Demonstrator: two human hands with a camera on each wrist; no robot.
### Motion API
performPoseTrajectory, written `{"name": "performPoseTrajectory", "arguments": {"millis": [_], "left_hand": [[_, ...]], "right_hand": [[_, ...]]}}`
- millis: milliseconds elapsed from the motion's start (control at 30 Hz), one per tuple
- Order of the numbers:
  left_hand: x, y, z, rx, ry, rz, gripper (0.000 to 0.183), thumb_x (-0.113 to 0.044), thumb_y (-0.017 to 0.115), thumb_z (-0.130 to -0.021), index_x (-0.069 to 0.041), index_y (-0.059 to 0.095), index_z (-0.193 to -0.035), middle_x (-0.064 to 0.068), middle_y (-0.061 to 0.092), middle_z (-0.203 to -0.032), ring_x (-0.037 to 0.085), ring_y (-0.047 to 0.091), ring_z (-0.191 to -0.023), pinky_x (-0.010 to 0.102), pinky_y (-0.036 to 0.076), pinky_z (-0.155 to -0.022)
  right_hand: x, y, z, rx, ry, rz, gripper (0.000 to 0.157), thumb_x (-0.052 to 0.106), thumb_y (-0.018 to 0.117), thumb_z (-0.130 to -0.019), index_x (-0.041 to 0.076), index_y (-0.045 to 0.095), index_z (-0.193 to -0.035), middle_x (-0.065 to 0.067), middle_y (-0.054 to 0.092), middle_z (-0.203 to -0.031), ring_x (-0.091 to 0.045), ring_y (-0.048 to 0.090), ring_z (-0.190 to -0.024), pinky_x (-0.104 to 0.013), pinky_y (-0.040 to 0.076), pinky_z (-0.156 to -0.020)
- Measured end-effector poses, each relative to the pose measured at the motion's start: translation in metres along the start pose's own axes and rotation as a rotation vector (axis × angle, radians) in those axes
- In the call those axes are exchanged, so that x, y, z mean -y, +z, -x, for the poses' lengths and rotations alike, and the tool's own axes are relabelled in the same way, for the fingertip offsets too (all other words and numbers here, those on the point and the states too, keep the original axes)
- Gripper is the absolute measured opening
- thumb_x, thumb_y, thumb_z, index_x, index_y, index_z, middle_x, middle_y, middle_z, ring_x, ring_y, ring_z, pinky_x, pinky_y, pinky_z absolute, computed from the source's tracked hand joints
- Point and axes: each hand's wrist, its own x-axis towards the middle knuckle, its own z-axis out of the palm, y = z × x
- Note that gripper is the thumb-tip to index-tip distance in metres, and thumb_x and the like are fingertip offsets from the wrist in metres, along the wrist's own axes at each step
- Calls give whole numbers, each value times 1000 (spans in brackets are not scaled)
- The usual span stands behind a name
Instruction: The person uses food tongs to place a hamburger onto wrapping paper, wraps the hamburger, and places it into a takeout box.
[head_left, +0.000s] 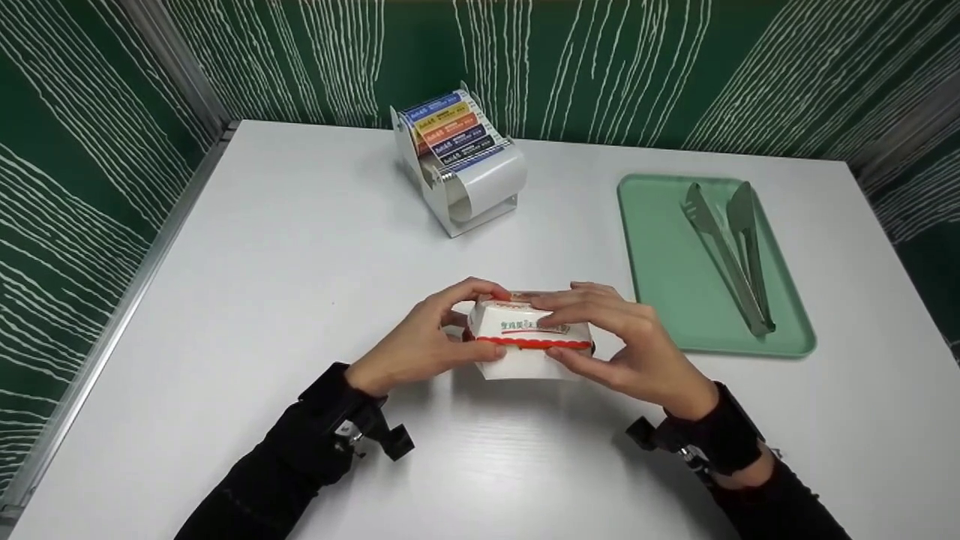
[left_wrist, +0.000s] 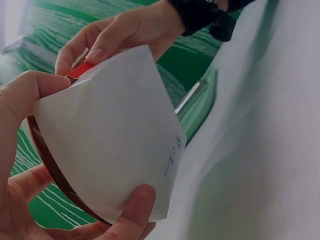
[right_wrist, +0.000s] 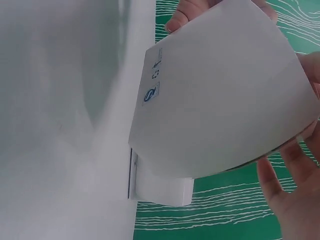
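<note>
Both hands hold a small white paper burger box (head_left: 525,363) above the middle of the table. Its lid carries green and red print, and a red scalloped band runs along the front edge. My left hand (head_left: 411,343) grips the left end, thumb on the front and fingers reaching over to the far side. On the right, my right hand (head_left: 634,345) has its thumb at the front edge and its fingers across the lid. The box's plain white face (left_wrist: 110,135) fills much of the left wrist view; small blue marks show on it. What is inside is hidden.
A white label dispenser (head_left: 484,184) with several coloured label rolls stands at the back. To the right, a green tray (head_left: 656,277) holds metal tongs (head_left: 731,255). Green walls with white line patterns border the white table (head_left: 262,247).
</note>
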Motion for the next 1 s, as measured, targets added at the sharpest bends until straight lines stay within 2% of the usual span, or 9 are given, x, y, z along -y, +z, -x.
{"name": "performPoseTrajectory", "arguments": {"millis": [133, 233, 300, 367, 500, 667, 767, 900, 1000], "left_hand": [[-1, 0, 0, 6, -10, 4, 54, -30, 87, -89, -36, 64, -137, -10, 65, -140, 28, 68, -112, 47, 56, -98], [-2, 0, 1, 10, -29, 3, 54, -32, 87, -89, -38, 63, -137, -11, 65, -139, 30, 68, -111, 48, 56, -96], [-3, -2, 1, 11, -34, 3, 53, -32, 87, -89, -38, 64, -137, -11, 66, -138, 30, 67, -111, 48, 55, -97], [-4, -2, 1, 12, -36, 5, 54, -33, 87, -89, -38, 64, -137, -11, 66, -139, 30, 66, -112, 47, 54, -97], [-6, -3, 1, 17, -45, 16, 54, -32, 87, -88, -38, 64, -137, -13, 65, -140, 31, 66, -113, 47, 54, -97], [-7, 0, 3, 0, -32, 3, 54, -34, 88, -88, -39, 64, -137, -12, 65, -141, 30, 67, -112, 49, 57, -96], [-8, 0, 3, -6, -23, -17, 56, -40, 89, -87, -40, 64, -137, -11, 64, -140, 29, 67, -113, 46, 60, -93], [-7, -4, 3, 44, -7, 13, 68, -44, 93, -83, -40, 60, -143, -8, 58, -146, 28, 64, -119, 40, 63, -91], [-6, -9, 3, 91, 24, 25, 80, -37, 96, -81, -41, 56, -150, -8, 53, -152, 26, 64, -123, 38, 63, -96]], "right_hand": [[0, -1, 1, 20, -60, 74, 34, 16, 89, -88, 18, 78, -120, -10, 73, -139, -24, 68, -132, -38, 37, -128], [1, -1, 1, 40, -142, 155, 38, 33, 90, -89, 19, 78, -122, -15, 68, -145, -29, 64, -136, -39, 36, -127], [1, -1, 1, 44, -189, 202, 43, 37, 91, -87, 20, 78, -124, -17, 66, -147, -32, 63, -137, -39, 37, -127], [1, -1, 0, 41, -223, 225, 45, 36, 93, -85, 19, 78, -124, -18, 66, -146, -33, 64, -136, -39, 39, -126], [2, -1, -1, 31, -248, 234, 39, 33, 91, -88, 18, 79, -122, -18, 67, -144, -34, 66, -131, -38, 41, -125], [2, 0, -2, 17, -260, 218, 30, 30, 87, -91, 16, 79, -116, -18, 69, -141, -35, 69, -124, -29, 46, -119], [2, 2, -2, 13, -272, 219, 28, 30, 86, -91, 16, 80, -114, -18, 69, -139, -35, 70, -121, -26, 47, -116], [2, 2, -2, -17, -285, 194, 25, 30, 83, -93, 14, 80, -112, -20, 69, -136, -36, 69, -121, -26, 48, -116], [3, 1, -3, -54, -292, 156, 26, 28, 83, -93, 11, 80, -111, -21, 70, -133, -36, 68, -123, -28, 50, -116]]}}
